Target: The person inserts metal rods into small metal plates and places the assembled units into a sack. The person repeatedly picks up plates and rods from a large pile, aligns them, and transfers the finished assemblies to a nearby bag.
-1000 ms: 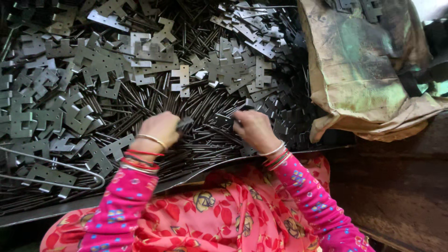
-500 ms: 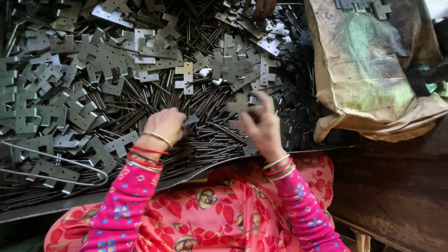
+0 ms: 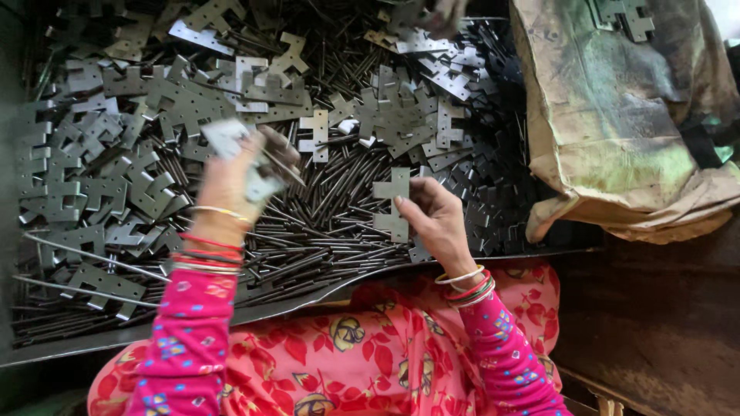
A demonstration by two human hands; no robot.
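Holding flat grey cross-shaped plate [image 3: 392,204], seemingly steel.

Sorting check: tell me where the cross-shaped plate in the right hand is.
In the head view, the cross-shaped plate sits just right of centre, pinched by the right hand above the thin metal rods.

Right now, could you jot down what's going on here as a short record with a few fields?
Setting: tray heaped with flat grey metal plates and thin dark metal pins
Left hand: raised, blurred, holding pale plates
Right hand: holding a cross-shaped plate upright by its edge
Clothing: pink flowered sleeves, bangles on both wrists
Nearby: worn brown sack at right, plates on top
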